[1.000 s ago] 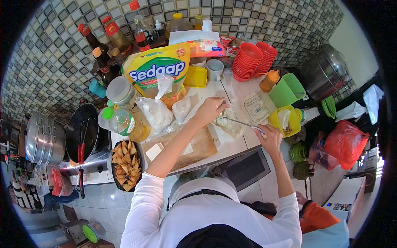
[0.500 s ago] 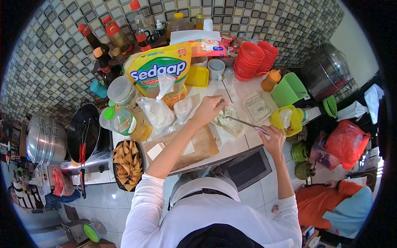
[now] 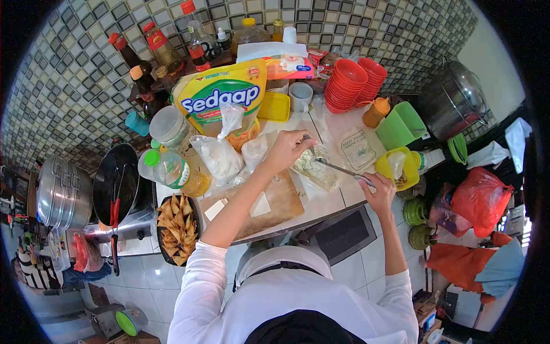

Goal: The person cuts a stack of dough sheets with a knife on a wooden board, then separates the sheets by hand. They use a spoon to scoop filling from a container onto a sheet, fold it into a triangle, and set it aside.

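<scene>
Head: right hand [image 3: 380,193] keeps utensil [image 3: 342,169]; orange-clad person [image 3: 458,265] farther off

There are two hands [image 3: 289,150], two red bowl stacks [image 3: 345,86] and one mug [image 3: 301,97].

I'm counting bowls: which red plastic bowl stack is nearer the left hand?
The red plastic bowl stack on the picture's left; the other red stack stands farther from the person's left hand, partly hidden behind it.

grey-and-cream mosaic wall [image 3: 384,26], plain pale wall [image 3: 497,69] at right, glossy white tiled floor [image 3: 157,279], white-tiled counter [image 3: 330,199]
</scene>
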`<state>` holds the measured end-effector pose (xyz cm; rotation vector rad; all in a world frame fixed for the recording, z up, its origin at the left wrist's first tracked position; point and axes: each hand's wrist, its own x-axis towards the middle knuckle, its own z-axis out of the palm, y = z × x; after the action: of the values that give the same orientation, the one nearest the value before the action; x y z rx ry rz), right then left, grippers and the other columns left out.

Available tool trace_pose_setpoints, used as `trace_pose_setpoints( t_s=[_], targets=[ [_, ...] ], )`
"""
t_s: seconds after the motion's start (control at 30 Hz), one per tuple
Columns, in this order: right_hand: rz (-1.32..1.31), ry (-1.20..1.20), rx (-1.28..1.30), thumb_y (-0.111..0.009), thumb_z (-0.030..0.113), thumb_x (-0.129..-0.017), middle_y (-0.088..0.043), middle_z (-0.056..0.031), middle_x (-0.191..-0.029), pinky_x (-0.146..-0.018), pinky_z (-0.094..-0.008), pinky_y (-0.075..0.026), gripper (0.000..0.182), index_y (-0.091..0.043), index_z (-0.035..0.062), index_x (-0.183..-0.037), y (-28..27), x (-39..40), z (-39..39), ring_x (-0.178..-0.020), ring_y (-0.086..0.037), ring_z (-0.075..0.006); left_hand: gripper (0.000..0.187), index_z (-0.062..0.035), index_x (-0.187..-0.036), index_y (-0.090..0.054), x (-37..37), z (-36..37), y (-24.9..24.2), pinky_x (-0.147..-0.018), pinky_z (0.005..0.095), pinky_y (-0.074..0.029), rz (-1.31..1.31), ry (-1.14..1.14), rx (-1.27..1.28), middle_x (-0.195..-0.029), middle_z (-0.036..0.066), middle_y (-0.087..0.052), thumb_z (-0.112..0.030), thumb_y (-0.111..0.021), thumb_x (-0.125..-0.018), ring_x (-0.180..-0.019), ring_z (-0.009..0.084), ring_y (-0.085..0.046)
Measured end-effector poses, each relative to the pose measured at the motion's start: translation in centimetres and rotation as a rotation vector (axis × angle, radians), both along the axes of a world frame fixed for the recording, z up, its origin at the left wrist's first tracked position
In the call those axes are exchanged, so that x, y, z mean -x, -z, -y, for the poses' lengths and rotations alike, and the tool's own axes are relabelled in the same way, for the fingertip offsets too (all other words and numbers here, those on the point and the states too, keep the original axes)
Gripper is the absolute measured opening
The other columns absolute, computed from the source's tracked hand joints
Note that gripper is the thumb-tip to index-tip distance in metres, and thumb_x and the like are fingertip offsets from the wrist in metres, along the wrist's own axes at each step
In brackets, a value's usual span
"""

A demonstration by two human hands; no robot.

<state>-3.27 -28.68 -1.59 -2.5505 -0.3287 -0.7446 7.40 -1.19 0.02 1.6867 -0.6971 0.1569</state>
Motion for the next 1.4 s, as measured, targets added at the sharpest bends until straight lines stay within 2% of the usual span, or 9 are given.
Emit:
trace_pose_setpoints(
  t_s=[0.07, 0.2, 0.5, 0.57, 0.67, 0.8, 1.2, 1.27, 1.4],
  targets=[
    [0.001, -0.038, 0.094, -0.072, 0.026, -0.072, -0.061, -0.0054, -0.07, -0.056, -0.034, -0.044, 0.02, -0.069, 0.0082, -0.082, 0.0, 0.1, -0.1, -0.062, -0.059, -0.0256, 0.018, -0.0008, -0.086, -0.063, 0.2, -0.1, -0.6, -0.052, 0.0302, -0.042, -0.031, -0.002, -0.118, -0.068, 0.013, -0.06, -0.019, -0.062, -0.085, -0.052, 0.0201, -0.05],
    [0.033, -0.01, 0.117, -0.072, 0.025, -0.071, -0.061, -0.0046, -0.069, -0.056, -0.0337, -0.044, 0.019, -0.068, 0.0089, -0.081, -0.6, -0.2, -0.3, -0.062, -0.059, -0.0244, 0.018, -0.0004, -0.085, -0.063, 0.1, 0.1, 0.1, -0.051, 0.0306, -0.04, 0.024, 0.001, -0.066, -0.068, 0.013, -0.059, -0.018, -0.062, -0.084, -0.051, 0.0201, -0.048],
    [0.088, 0.042, 0.169, -0.073, 0.025, -0.07, -0.059, -0.0029, -0.066, -0.055, -0.0351, -0.042, 0.018, -0.068, 0.01, -0.079, -0.9, 0.0, -0.7, -0.06, -0.058, -0.0233, 0.015, 0.0001, -0.084, -0.062, 0.7, 0.2, -0.2, -0.052, 0.0333, -0.041, 0.072, -0.022, -0.124, -0.069, 0.016, -0.059, -0.015, -0.062, -0.083, -0.054, 0.0274, -0.053],
    [0.055, -0.017, 0.173, -0.073, 0.025, -0.07, -0.059, -0.0032, -0.066, -0.055, -0.0352, -0.042, 0.018, -0.068, 0.0102, -0.079, -0.8, 0.2, -0.8, -0.059, -0.057, -0.0233, 0.016, 0.0006, -0.084, -0.062, 0.8, 0.1, -0.8, -0.055, 0.0346, -0.044, 0.084, -0.012, -0.232, -0.072, 0.016, -0.06, -0.015, -0.062, -0.083, -0.058, 0.0289, -0.055],
    [0.116, 0.089, 0.169, -0.073, 0.025, -0.071, -0.059, -0.0032, -0.067, -0.054, -0.0348, -0.041, 0.018, -0.068, 0.0104, -0.079, -0.7, 0.5, -0.9, -0.058, -0.057, -0.0232, 0.016, 0.0011, -0.084, -0.062, 0.9, 0.2, -0.6, -0.059, 0.0355, -0.047, 0.214, -0.018, -0.151, -0.075, 0.016, -0.062, -0.015, -0.062, -0.082, -0.064, 0.0311, -0.058],
    [0.055, 0.05, 0.175, -0.072, 0.026, -0.072, -0.059, -0.003, -0.065, -0.052, -0.0341, -0.039, 0.017, -0.068, 0.0108, -0.08, 0.5, 0.8, -0.9, -0.057, -0.056, -0.0229, 0.016, 0.0017, -0.084, -0.061, 1.2, 0.3, -1.0, -0.062, 0.0356, -0.048, 0.174, -0.002, -0.202, -0.078, 0.016, -0.063, -0.014, -0.061, -0.082, -0.069, 0.0324, -0.06],
    [0.142, 0.217, 0.007, -0.07, 0.023, -0.074, -0.058, -0.0057, -0.064, -0.05, -0.0348, -0.038, 0.016, -0.067, 0.009, -0.082, 2.7, 3.1, -1.7, -0.053, -0.054, -0.026, 0.01, 0.0014, -0.084, -0.062, 2.3, 0.2, -0.8, -0.065, 0.0334, -0.05, 0.145, -0.116, -0.12, -0.079, 0.014, -0.064, -0.008, -0.061, -0.081, -0.072, 0.0303, -0.062],
    [0.021, 0.264, -0.091, -0.07, 0.021, -0.075, -0.059, -0.0079, -0.066, -0.051, -0.0347, -0.04, 0.017, -0.067, 0.0072, -0.083, 3.1, 3.3, -1.9, -0.055, -0.056, -0.0269, 0.01, 0.0015, -0.084, -0.062, 2.6, 0.3, -1.2, -0.064, 0.0316, -0.049, 0.104, -0.129, -0.114, -0.079, 0.014, -0.064, -0.008, -0.06, -0.082, -0.07, 0.028, -0.062],
    [-0.043, 0.261, -0.215, -0.069, 0.021, -0.076, -0.061, -0.0098, -0.069, -0.053, -0.0342, -0.043, 0.017, -0.067, 0.0056, -0.084, 4.0, 3.4, -1.7, -0.058, -0.058, -0.0274, 0.01, 0.0019, -0.085, -0.062, 3.2, 0.2, -2.4, -0.061, 0.0298, -0.047, -0.02, -0.146, -0.106, -0.079, 0.013, -0.064, -0.008, -0.06, -0.083, -0.067, 0.0246, -0.062]
  ],
)
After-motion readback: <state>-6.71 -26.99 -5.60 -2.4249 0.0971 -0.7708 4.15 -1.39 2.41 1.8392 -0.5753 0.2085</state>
